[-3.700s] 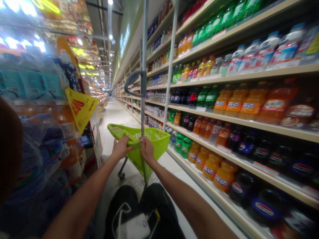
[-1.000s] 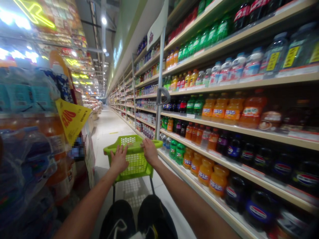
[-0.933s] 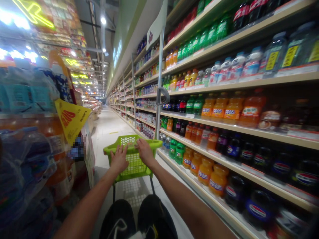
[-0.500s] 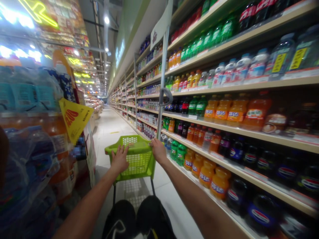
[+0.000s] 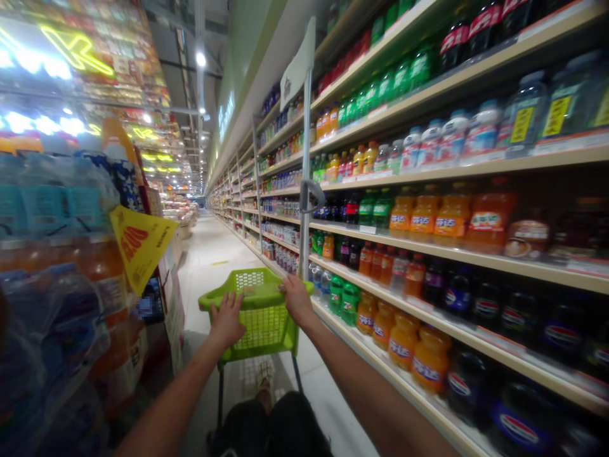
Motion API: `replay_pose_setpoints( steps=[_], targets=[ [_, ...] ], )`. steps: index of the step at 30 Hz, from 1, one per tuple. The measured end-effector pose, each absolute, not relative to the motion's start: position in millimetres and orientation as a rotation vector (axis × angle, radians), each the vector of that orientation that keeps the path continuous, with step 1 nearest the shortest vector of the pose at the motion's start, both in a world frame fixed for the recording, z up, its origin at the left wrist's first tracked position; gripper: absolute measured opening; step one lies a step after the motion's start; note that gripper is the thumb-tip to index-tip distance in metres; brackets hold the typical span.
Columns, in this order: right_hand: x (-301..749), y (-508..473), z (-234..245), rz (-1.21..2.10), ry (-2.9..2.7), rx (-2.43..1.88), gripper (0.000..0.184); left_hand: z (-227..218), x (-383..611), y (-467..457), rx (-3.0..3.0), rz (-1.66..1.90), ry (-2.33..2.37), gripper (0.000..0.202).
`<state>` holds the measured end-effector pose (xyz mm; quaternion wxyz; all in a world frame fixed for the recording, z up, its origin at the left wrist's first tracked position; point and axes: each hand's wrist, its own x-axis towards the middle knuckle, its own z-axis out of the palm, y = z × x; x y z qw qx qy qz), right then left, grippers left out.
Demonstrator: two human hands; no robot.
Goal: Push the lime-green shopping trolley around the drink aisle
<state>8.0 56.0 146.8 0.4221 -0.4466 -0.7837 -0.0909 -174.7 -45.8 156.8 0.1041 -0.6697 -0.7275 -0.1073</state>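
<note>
A small green plastic shopping cart [image 5: 266, 330] with dark legs stands in front of me in the aisle. My left hand [image 5: 229, 318] lies over the left part of its handle bar, fingers draped across the top. Round the right end of the bar, my right hand [image 5: 297, 301] is closed, its fingers curled over the edge. The cart's mesh basket wall shows between the hands. Its inside is mostly hidden behind the handle.
Drink shelves [image 5: 457, 247] with soda and juice bottles run along the right, close to the cart. On the left stand wrapped bottle stacks [image 5: 52, 304] with a yellow price sign [image 5: 143, 244]. The pale aisle floor [image 5: 202, 244] stretches ahead. My foot [image 5: 264, 374] shows below the cart.
The cart and both hands sit slightly lower in view, with the grip unchanged. A foot now shows under the cart, and the shelf post has shifted slightly left.
</note>
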Motion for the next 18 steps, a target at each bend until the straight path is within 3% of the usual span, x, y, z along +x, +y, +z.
replay_pose_setpoints(
  steps=[10, 18],
  targets=[
    [-32, 34, 152, -0.247, -2.175, -0.723, 0.037, 154, -182, -44, -1.979, -0.4, -2.14, 0.077],
    [-1, 46, 143, -0.285, -1.961, -1.034, 0.034, 155, -185, -47, -1.989, -0.422, -2.105, 0.074]
  ],
)
